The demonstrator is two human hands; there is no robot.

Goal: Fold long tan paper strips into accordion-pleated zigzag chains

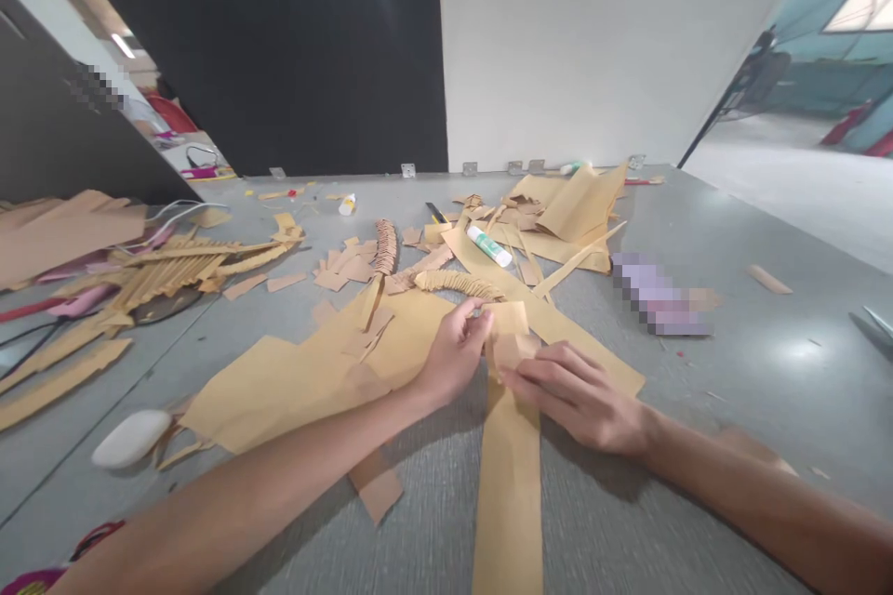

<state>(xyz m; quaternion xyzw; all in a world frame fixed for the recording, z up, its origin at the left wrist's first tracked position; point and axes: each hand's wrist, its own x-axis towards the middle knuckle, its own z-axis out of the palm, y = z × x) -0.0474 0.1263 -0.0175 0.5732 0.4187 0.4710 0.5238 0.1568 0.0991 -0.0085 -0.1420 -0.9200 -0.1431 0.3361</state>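
Note:
My left hand [455,351] pinches the folded top end of a long brown paper strip [508,483] that runs toward me down the grey table [732,390]. My right hand [579,393] lies on the strip just below the fold, fingers stretched flat and pressing it down. A pleated brown paper piece [457,284] lies just beyond my left hand. A large brown paper sheet [307,372] lies under my left forearm.
A glue stick [488,245] rests among paper scraps behind the hands. More brown sheets [572,204] are piled at the back, folded strips [167,270] at the left. A white oval object [130,438] sits near the left front. Dark and white panels stand behind the table.

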